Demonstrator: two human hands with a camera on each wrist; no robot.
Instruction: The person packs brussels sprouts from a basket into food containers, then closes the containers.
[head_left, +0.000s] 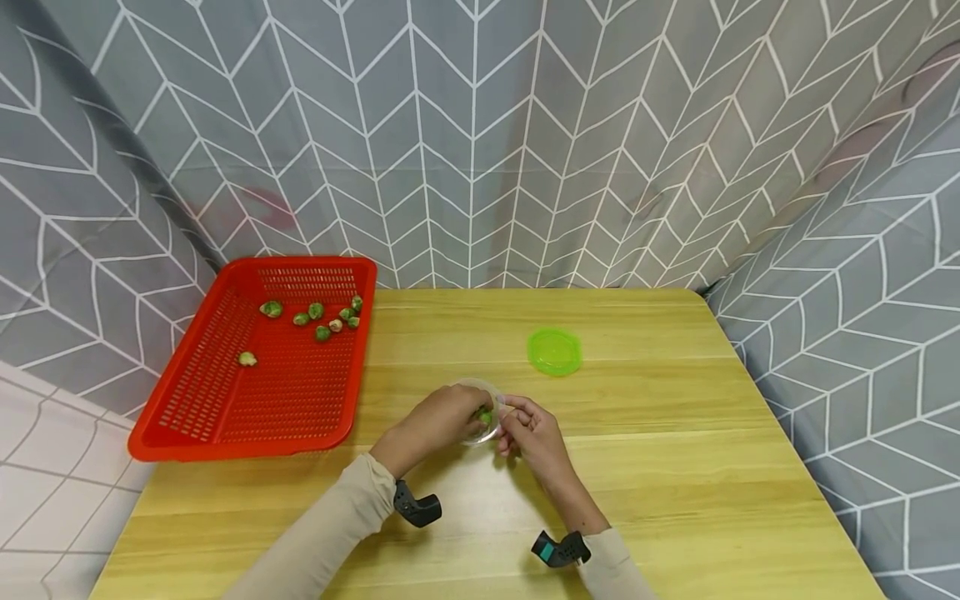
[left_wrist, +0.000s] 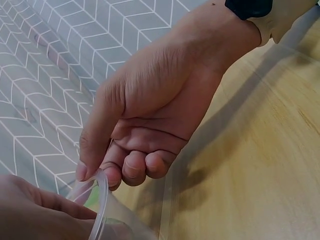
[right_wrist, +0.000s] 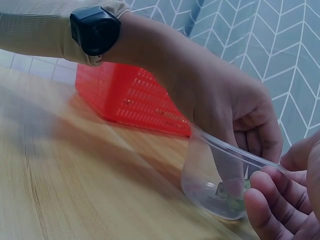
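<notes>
A clear plastic cup (right_wrist: pixel 197 182) stands on the table in front of me. My left hand (head_left: pixel 438 421) reaches over its rim, with the fingers down inside at a green Brussels sprout (head_left: pixel 485 416). In the right wrist view those fingertips meet the sprout (right_wrist: pixel 236 202) near the cup's bottom, blurred through the plastic. From the right side, my right hand (head_left: pixel 534 435) pinches the cup's rim (left_wrist: pixel 101 200) between thumb and index finger. Its other fingers curl loosely beside the wall.
A red perforated basket (head_left: pixel 285 417) sits at the table's left, holding several Brussels sprouts (head_left: pixel 316 311), mostly toward its back. Behind the cup and to its right lies a bright green lid (head_left: pixel 555 352). A grey patterned curtain (head_left: pixel 480 167) hangs along the table's back edge.
</notes>
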